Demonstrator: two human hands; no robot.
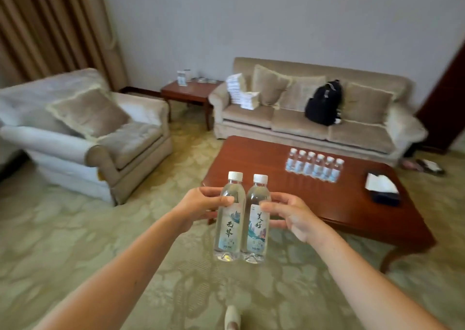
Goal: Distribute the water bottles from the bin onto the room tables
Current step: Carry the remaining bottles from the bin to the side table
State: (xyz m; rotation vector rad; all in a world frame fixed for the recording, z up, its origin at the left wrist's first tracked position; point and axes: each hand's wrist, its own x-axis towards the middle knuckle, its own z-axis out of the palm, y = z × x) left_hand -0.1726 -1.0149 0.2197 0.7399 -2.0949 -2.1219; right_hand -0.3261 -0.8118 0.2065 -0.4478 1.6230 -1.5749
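1. Left fingers (226,200) of the left hand (198,204) curled round the upper body of the left bottle (227,226), thumb in front, holding it upright.
2. Right fingers (268,207) of the right hand (289,215) wrapped the same way round the right bottle (256,229), thumb across its front.
3. Both white-capped and labelled, side by side, touching or nearly so, held in the air over the carpet (75,241), just near of the tabletop (264,158).
4. On that tabletop toward its far edge, a row of six bottles (314,165), upright and packed close; well apart to the right, a dark tissue box (382,186).
5. Beyond, a beige sofa (302,126) with a black backpack (324,103) on the seat; left of the sofa, a side table (191,92), items on it too blurred to tell; nearer at left, an armchair (100,141).
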